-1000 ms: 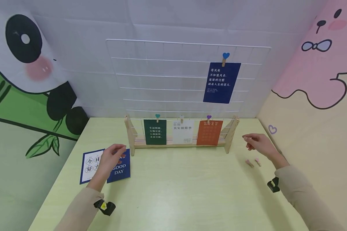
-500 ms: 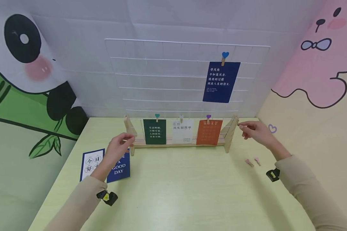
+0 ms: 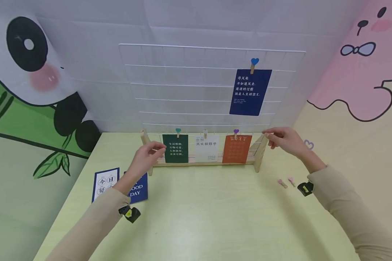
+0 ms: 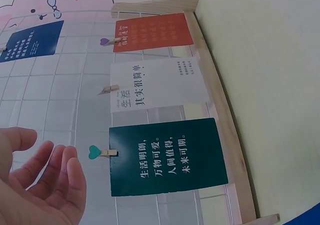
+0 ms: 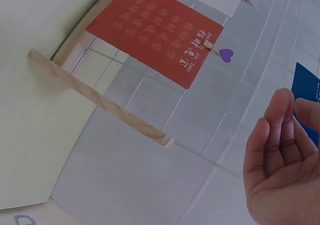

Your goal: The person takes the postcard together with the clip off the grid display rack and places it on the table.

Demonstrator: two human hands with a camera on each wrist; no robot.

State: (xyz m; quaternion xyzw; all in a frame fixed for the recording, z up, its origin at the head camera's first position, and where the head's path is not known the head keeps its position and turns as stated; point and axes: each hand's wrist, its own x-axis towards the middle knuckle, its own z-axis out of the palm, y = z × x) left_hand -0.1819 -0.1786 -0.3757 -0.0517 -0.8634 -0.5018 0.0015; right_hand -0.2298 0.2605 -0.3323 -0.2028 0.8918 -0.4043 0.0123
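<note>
My left hand (image 3: 150,156) hovers just in front of the green card (image 4: 167,157), its fingers loosely bent with nothing between thumb and fingertips. That card hangs by a teal heart clothespin (image 4: 103,152) from the wooden-framed rack (image 3: 202,165). Beside it hang a white card (image 3: 206,149) on a pale clothespin and an orange card (image 5: 155,35) on a purple heart clothespin (image 5: 220,51). My right hand (image 3: 284,141) is held up near the top of the rack's right post (image 3: 260,152). Its fingers are bent towards the thumb and hold nothing.
A blue card (image 3: 250,92) hangs by a blue heart clothespin (image 3: 254,64) on the white wire grid (image 3: 183,85) behind. At left on the table lie a blue-edged white card (image 3: 106,181) and a blue card (image 3: 139,190). Two pink clothespins (image 3: 282,183) lie at right.
My left hand has moved up and right, from over the cards on the table to the green card. The right hand has moved up and left to the rack's right post.
</note>
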